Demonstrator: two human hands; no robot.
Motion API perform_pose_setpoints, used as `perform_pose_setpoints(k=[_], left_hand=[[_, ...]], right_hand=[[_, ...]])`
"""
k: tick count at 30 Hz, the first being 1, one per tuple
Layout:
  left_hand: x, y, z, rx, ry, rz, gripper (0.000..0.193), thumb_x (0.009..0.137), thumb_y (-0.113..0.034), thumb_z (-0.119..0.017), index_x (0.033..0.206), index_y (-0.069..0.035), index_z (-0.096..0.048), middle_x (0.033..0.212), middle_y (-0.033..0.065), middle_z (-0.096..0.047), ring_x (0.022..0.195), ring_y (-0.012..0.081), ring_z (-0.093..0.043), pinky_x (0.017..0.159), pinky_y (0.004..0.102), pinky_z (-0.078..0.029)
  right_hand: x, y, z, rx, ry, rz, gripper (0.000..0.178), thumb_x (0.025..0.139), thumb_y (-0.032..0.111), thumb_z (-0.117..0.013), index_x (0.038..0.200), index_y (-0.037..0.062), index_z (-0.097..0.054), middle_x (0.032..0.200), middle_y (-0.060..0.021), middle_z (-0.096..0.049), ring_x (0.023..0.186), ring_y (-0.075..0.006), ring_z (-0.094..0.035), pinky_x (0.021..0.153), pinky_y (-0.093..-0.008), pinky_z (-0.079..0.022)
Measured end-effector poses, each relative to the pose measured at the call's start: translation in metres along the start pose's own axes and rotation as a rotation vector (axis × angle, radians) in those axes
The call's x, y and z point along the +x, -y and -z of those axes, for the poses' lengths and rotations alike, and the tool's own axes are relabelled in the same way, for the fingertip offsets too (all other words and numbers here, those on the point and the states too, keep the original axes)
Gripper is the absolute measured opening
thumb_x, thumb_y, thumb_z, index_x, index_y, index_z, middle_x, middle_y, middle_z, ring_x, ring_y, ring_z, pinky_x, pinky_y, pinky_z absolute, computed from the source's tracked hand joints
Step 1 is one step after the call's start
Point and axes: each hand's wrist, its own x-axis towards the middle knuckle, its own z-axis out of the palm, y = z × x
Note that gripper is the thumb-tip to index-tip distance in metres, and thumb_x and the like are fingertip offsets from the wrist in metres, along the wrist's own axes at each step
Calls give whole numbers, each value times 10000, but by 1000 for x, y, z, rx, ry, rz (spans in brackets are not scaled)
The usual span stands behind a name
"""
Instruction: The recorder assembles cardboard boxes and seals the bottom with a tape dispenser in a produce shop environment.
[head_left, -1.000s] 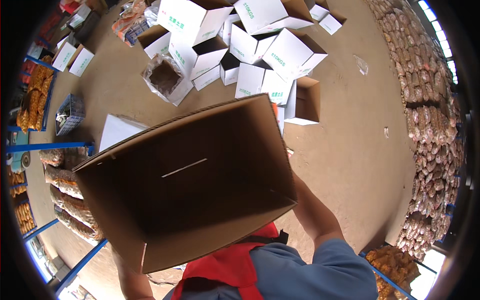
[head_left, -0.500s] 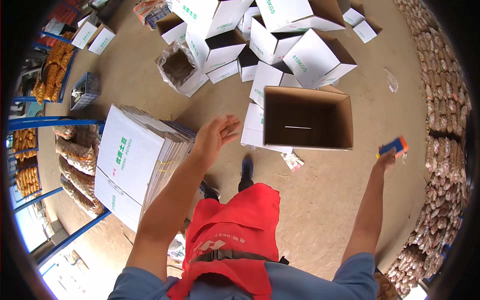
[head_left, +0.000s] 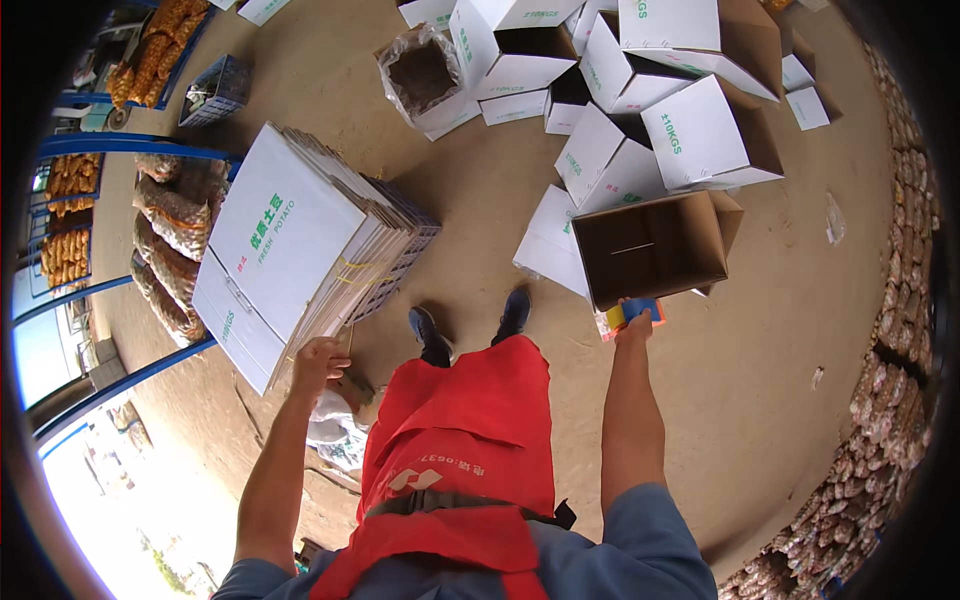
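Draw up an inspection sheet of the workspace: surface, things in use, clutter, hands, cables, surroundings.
Surface: brown floor, marked in places.
Things: stack of flattened white cartons at left; open cartons piled ahead; blue, yellow and orange handheld object.
Clutter: clear plastic scrap at right; white plastic at lower left.
Hands: left hand beside the stack's near edge, fingers curled, contact unclear; right hand grips the handheld object.
Cables: nothing seen clearly.
Surroundings: filled sacks left and right; blue rails left.

Brown floor (head_left: 760,400) under open white cartons (head_left: 695,140), a blue crate (head_left: 220,92) and a clear plastic scrap (head_left: 834,220).
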Motion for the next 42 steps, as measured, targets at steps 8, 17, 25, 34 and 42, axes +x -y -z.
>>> perform_pose_setpoints(k=[8, 17, 25, 34, 42], left_hand=[[45, 15, 42, 736, -399, -772, 343, 948, -204, -721, 1254, -57, -668, 1308, 153, -697, 1186, 337, -691, 996, 425, -561], [146, 8, 91, 1078, -313, -652, 1121, 862, -558, -781, 1679, -72, -187, 1750, 209, -123, 1635, 343, -72, 1336, 465, -91], [159, 42, 92, 1084, -286, -830, 857, 905, -147, -663, 1669, -94, -276, 1743, 208, -169, 1631, 351, -118, 1329, 516, -98], [154, 62, 92, 929, -237, -1017, 818, 854, -86, -645, 1626, -87, -377, 1721, 227, -234, 1619, 356, -184, 1325, 510, -142], [142, 61, 105, 920, -252, -955, 744, 896, -174, -624, 1567, 56, -403, 1693, 270, -277, 1610, 404, -195, 1320, 543, -140]], right_hand=[[-39, -4, 54, -299, 30, 146, 530, 1118, 412, -417, 1303, -55, -587, 1155, -199, -741, 969, -318, -758, 891, -424, -616], [-196, -50, 73, -556, 349, 160, 453, 1092, 374, -457, 1162, -38, -630, 990, -180, -720, 854, -302, -729, 800, -412, -604], [-301, -91, 19, -748, 504, 269, 462, 1089, 389, -449, 1115, -28, -643, 955, -178, -711, 823, -284, -715, 773, -401, -593], [-355, -125, -86, -711, 687, 236, 458, 1075, 401, -459, 1145, -11, -648, 963, -157, -704, 822, -250, -704, 755, -380, -580], [-390, -151, -208, -901, 674, 444, 429, 1078, 356, -501, 1130, -32, -677, 969, -163, -742, 828, -258, -756, 753, -381, -623]])
